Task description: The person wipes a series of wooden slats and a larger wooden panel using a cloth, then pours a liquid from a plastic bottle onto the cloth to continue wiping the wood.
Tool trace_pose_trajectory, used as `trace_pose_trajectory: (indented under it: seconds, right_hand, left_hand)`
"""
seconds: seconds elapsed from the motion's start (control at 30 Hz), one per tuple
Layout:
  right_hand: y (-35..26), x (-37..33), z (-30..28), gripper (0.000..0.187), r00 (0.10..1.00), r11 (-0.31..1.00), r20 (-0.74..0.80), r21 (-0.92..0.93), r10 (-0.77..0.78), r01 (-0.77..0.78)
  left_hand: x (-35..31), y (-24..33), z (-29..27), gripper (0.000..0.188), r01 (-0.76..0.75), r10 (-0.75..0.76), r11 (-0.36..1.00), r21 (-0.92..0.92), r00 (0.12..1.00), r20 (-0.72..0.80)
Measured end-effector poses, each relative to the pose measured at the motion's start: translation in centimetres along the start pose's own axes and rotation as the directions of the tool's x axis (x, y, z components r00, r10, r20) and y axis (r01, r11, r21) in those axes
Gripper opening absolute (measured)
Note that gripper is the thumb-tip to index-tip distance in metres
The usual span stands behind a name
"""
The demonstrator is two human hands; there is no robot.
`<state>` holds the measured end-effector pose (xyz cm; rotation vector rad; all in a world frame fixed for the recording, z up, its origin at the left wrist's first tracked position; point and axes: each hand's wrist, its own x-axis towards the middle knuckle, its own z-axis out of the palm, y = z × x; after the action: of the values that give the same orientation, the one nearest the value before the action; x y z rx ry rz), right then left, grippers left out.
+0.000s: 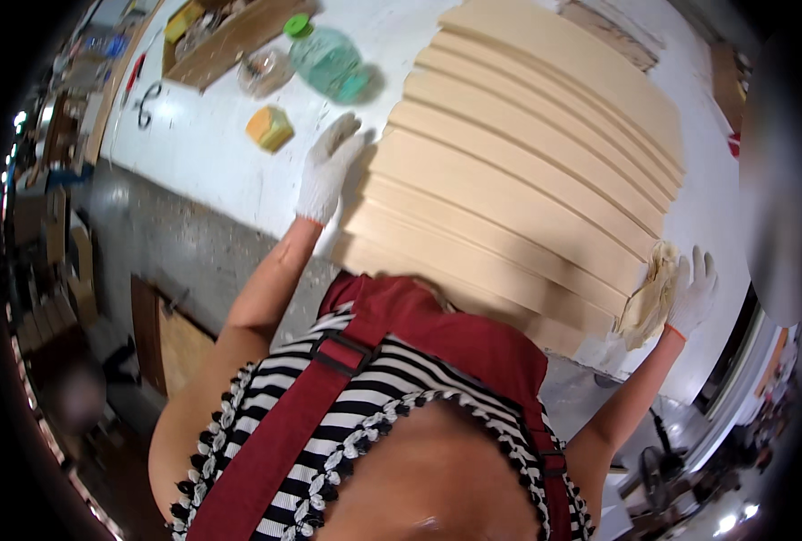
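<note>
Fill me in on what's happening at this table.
A person in a red apron is at a white table covered with overlapping pale boards. Their gloved right hand is at a cream cloth by the boards' right ends; its grip is unclear. The gloved left hand is open near the left ends, beside a yellow sponge.

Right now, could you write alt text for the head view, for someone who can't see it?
Overlapping pale boards cover much of a white table, with a person's white-gloved left grip beside them and right grip against a crumpled cream cloth. A green-capped bottle and yellow block lie at upper left.
</note>
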<state>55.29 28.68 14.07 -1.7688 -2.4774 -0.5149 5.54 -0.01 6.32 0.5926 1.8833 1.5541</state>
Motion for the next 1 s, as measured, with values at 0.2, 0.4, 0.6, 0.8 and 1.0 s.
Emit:
trace_pose_trajectory:
  seconds: [0.2,0.4,0.6,0.8,1.0]
  right_hand:
    - [-8.5,11.3,1.6,0.043,0.921,0.813,-0.058,0.452,-0.384,0.368]
    - [-15.7,24.7,8.2,0.048,0.825,0.756,0.084,0.46,-0.559,0.466]
    - [-16.8,35.9,20.1,0.057,0.794,0.755,0.244,0.546,-0.557,0.363]
    - [-21.8,41.1,22.7,0.063,0.76,0.723,0.089,0.396,-0.644,0.567]
    - [-21.2,39.7,22.1,0.055,0.848,0.79,-0.01,0.359,-0.53,0.498]
  left_hand:
    - [-0.3,-0.8,-0.8,0.049,0.148,-0.166,0.952,-0.268,0.985,-0.046]
    - [-1.7,-2.2,-1.5,0.047,0.183,-0.215,0.922,-0.341,0.975,-0.058]
    - [-2.7,-4.0,-2.2,0.05,0.296,-0.339,0.921,-0.253,0.929,-0.149]
    - [-3.7,-5.2,-3.5,0.049,0.258,-0.322,0.929,-0.267,0.917,-0.234]
    - [-0.6,4.4,-0.1,0.045,-0.021,0.025,0.999,0.05,0.997,-0.067]
